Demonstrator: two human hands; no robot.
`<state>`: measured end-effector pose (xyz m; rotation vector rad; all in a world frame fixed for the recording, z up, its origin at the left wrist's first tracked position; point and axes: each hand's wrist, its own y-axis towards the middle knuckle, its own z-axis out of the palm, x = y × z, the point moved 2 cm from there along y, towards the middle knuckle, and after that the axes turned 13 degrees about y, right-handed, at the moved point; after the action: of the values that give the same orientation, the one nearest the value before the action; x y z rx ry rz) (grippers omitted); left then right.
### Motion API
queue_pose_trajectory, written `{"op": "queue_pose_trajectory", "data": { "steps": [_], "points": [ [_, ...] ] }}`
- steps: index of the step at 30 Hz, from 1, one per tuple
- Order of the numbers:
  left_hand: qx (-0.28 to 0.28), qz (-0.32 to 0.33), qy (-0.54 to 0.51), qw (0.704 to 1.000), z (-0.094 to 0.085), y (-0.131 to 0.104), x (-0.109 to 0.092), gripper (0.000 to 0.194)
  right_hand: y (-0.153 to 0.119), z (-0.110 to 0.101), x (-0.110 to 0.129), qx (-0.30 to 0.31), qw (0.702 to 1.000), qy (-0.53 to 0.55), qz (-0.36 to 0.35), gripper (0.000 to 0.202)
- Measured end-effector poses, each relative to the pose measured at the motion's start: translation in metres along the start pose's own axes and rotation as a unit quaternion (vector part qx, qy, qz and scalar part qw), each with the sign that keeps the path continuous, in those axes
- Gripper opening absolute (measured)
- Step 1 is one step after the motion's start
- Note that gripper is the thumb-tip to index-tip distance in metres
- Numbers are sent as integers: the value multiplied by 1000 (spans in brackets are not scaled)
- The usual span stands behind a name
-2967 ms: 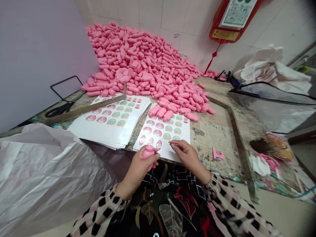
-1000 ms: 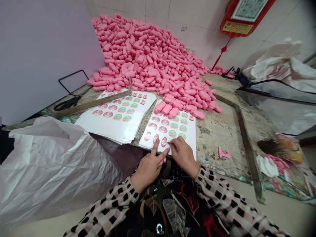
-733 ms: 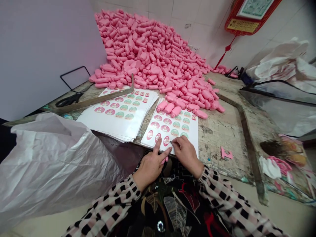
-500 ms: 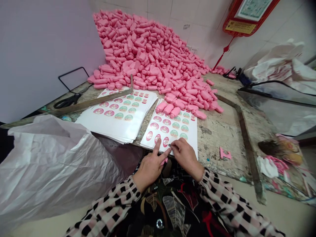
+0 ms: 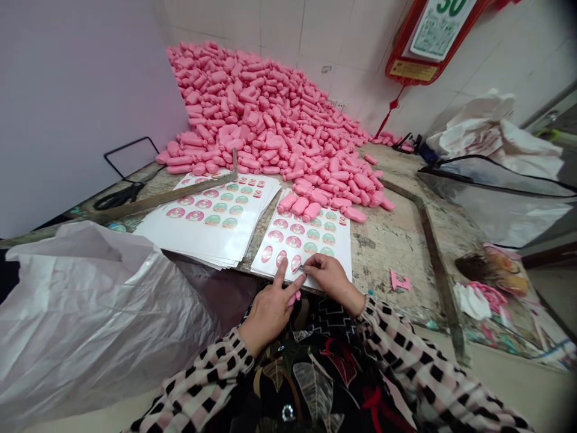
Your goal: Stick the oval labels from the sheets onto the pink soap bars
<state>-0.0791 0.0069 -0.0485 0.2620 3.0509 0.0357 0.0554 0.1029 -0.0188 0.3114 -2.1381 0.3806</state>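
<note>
My left hand (image 5: 269,308) lies at the near edge of the sticker sheet (image 5: 343,252), its index finger stretched over the bottom row. Part of a small pink bottle (image 5: 295,297) shows beneath its curled fingers. My right hand (image 5: 332,279) is closed in a pinch around a small metal tool (image 5: 302,268), mostly hidden by the fingers. The tool's tip is at a pink oval sticker (image 5: 296,263) in that row. Rows of pink and green stickers cover the sheet, and a few pink bottles rest on its far end.
A large heap of pink bottles (image 5: 270,114) rises against the wall. More sticker sheets (image 5: 193,240) lie to the left under a metal bar (image 5: 166,195), near black scissors (image 5: 119,195). A white plastic bag (image 5: 90,300) bulges at front left. Another metal bar (image 5: 433,240) crosses the right side.
The camera view has shifted slightly, so the scene sits a little lower and farther left. The tool tip has moved slightly onto the right edge of the oval sticker.
</note>
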Motion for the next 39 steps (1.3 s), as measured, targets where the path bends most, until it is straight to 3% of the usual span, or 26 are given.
{"op": "queue_pose_trajectory", "data": {
  "steps": [8, 21, 31, 35, 39],
  "points": [
    [-6, -3, -7, 1000, 0, -1, 0, 57, -15, -4, 3, -73, 987, -123, -67, 14],
    [4, -11, -12, 1000, 1, -1, 0, 62, -19, 5, 13, -89, 963, -234, -95, 20],
    [-5, -2, -24, 1000, 0, -1, 1, 61, -9, 7, 12, -101, 967, -222, -75, 19],
    [3, -5, -24, 1000, -1, -1, 1, 62, -13, 7, 20, -104, 956, -254, -107, 21],
    [-2, -8, -29, 1000, -1, -1, 1, 60, -15, 2, 18, -113, 948, -285, -83, 23]
  ]
}}
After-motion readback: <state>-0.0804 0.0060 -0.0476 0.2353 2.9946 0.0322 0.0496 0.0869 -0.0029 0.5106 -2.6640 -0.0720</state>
